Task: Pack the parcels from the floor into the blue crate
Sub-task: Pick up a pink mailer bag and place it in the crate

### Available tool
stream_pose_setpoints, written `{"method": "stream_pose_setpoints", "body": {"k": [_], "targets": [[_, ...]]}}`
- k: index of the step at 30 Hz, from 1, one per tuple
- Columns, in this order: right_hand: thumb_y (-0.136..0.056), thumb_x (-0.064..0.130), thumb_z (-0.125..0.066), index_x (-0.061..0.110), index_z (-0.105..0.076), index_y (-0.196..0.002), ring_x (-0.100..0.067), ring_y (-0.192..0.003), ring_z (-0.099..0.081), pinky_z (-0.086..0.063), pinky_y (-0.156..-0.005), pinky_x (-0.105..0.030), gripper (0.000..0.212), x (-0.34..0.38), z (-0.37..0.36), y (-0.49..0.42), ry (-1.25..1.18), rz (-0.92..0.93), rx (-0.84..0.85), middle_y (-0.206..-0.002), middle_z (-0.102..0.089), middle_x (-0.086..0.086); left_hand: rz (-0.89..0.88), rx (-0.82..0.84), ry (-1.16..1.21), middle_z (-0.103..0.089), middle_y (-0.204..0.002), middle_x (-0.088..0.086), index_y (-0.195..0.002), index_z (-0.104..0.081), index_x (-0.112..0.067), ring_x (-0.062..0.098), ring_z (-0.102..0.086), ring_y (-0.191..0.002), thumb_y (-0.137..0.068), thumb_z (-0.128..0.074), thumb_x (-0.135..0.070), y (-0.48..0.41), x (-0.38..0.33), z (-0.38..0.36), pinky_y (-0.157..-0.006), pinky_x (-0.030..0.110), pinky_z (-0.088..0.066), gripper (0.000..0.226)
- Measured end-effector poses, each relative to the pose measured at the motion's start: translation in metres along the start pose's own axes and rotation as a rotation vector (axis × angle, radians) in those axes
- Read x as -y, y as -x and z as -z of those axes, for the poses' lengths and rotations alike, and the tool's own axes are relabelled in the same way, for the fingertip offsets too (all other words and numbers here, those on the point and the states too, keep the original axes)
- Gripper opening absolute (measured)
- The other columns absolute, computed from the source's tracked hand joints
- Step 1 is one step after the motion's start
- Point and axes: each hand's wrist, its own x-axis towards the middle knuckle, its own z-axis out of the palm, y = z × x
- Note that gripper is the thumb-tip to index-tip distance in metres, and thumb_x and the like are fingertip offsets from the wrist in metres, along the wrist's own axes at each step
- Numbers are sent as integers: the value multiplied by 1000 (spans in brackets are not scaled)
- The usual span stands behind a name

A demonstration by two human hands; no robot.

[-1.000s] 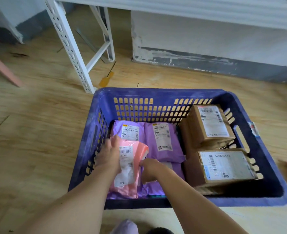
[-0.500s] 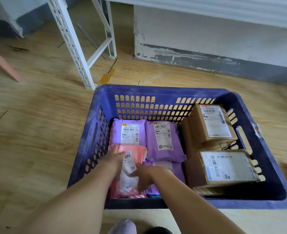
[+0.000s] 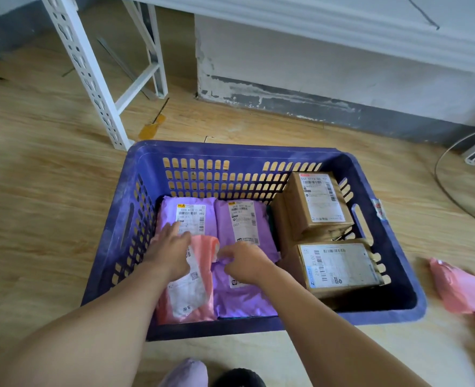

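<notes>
The blue crate (image 3: 230,148) stands on the wooden floor in front of me. A pink parcel (image 3: 206,277) lies flat in its front left corner. My left hand (image 3: 169,252) presses flat on that parcel's top end, its fingertips reaching a purple parcel (image 3: 188,212) behind. My right hand (image 3: 247,263) hovers low with loosely curled fingers, the tips touching the pink parcel's right edge. A second purple parcel (image 3: 241,219) lies at the back middle and a third (image 3: 244,300) under my right hand. Two cardboard boxes (image 3: 318,199) (image 3: 339,265) fill the right side.
Another pink parcel (image 3: 462,289) lies on the floor right of the crate. A white perforated rack leg (image 3: 91,76) stands just behind the crate's left corner, with a yellow-handled tool (image 3: 151,127) beside it. A wall base (image 3: 314,107) runs behind. My feet (image 3: 186,372) are near the front rim.
The pink parcel went from tilted in both hands to lying flat in the crate's front left. My left hand slid up over its top end; my right hand shifted to its upper right edge.
</notes>
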Motion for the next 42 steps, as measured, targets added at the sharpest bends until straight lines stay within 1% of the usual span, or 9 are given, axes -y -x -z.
{"method": "stream_pose_setpoints", "body": {"k": [5, 10, 18, 22, 25, 32, 34, 37, 42], "targets": [[-87, 10, -49, 23, -62, -122, -24, -119, -54, -47, -98, -30, 40, -14, 25, 23, -112, -43, -145, -130, -58, -4, -68, -102, 29, -26, -148, 3, -128, -48, -20, 25, -34, -134, -83, -51, -10, 2, -17, 19, -98, 40, -43, 46], [-88, 11, -51, 22, -62, -123, -24, -116, -55, -46, -95, -29, 38, -29, 53, 51, -95, -46, -287, -130, -58, -5, -165, -156, 40, -25, -152, 2, -134, -47, -18, 21, -27, -139, -89, -54, -15, 6, -55, 46, -104, 36, -33, 45], [-84, 2, -48, 17, -63, -117, -23, -120, -50, -44, -94, -30, 40, -70, 85, 113, -83, -58, -614, -132, -53, -1, -393, -294, 137, -42, -138, -1, -123, -56, -17, 19, -43, -124, -88, -53, -10, 21, -149, 89, -94, 34, -43, 36], [-83, 2, -50, 18, -63, -117, -19, -121, -49, -41, -87, -25, 40, -100, 95, 149, -111, -118, -768, -134, -50, 3, -506, -339, 149, -43, -136, -2, -120, -57, -20, 17, -45, -121, -88, -58, -18, 31, -204, 94, -90, 33, -43, 32], [-81, 3, -51, 16, -65, -114, -22, -113, -54, -40, -81, -25, 38, -127, 103, 180, -120, -182, -817, -128, -55, 0, -604, -342, 166, -45, -136, -1, -118, -58, -20, 19, -44, -124, -88, -59, -17, 38, -249, 93, -93, 35, -41, 31], [-84, 4, -51, 20, -64, -114, -19, -113, -54, -39, -89, -25, 36, -198, 100, 248, -138, -375, -897, -131, -54, 4, -773, -257, 172, -44, -135, -1, -117, -57, -21, 19, -45, -122, -87, -56, -18, 62, -349, 77, -94, 36, -42, 30], [-84, 4, -50, 20, -65, -112, -18, -109, -56, -38, -83, -23, 36, -220, 96, 264, -170, -431, -912, -129, -55, 4, -820, -230, 166, -44, -135, -1, -117, -57, -21, 19, -42, -123, -87, -56, -18, 70, -374, 68, -95, 34, -40, 30], [-84, 5, -52, 20, -67, -108, -17, -102, -58, -26, -69, -16, 32, -251, 87, 288, -189, -496, -939, -122, -60, 4, -872, -191, 164, -44, -135, -2, -118, -56, -20, 20, -41, -124, -87, -55, -17, 83, -407, 55, -95, 32, -39, 31], [-86, 13, -56, 20, -69, -107, -19, -104, -59, -37, -76, -21, 25, -301, 72, 324, -291, -601, -946, -119, -63, 1, -928, -165, 131, -45, -134, -2, -119, -56, -19, 19, -43, -123, -86, -52, -16, 103, -453, 36, -92, 30, -40, 33]]}}
